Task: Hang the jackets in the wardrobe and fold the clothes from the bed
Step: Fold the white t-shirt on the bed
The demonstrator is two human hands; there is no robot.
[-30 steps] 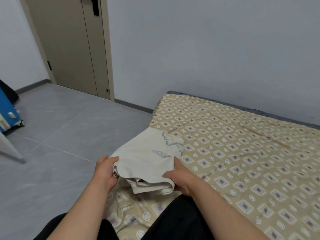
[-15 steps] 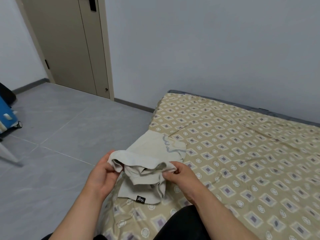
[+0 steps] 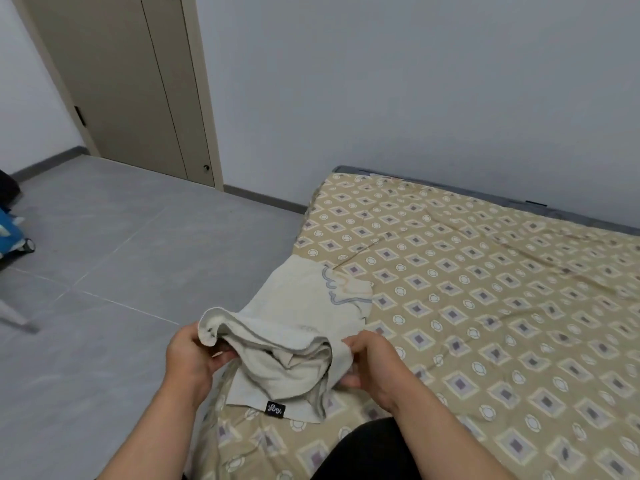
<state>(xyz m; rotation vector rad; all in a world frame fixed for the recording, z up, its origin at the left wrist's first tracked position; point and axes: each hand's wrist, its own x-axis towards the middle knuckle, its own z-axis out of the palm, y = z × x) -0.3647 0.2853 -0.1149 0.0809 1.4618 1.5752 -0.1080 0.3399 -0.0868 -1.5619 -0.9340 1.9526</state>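
The left hand [image 3: 194, 355] is pinching the rolled left end of a pale cream, soft cotton garment [image 3: 304, 306], and its grip is closed on the cloth with fingers curled underneath. The right hand [image 3: 370, 362] is doing the same at the bunched right end, thumb over and fingers under. Between the two grips a thick, uneven fold is hanging just above the bed, several layers crumpled together rather than lying flat.

The far half of the garment is lying on the tan bed cover with its diamond and ring pattern [image 3: 485, 289], showing a grey-blue wavy print. The near hem, with a small black woven label [image 3: 275, 408], is resting on the cover below the hands. The whole piece is sitting at the near left corner of the bed, just beside the drop to the grey tiled floor [image 3: 121, 254]. A beige door [image 3: 131, 81] is standing shut at the far left.

As I see it, the fold is the weak point. If the hands are catching only the outer layers, the inner ones may sag out and the fold come down crooked. A pull to the left could also drag the cloth over the bed's edge.
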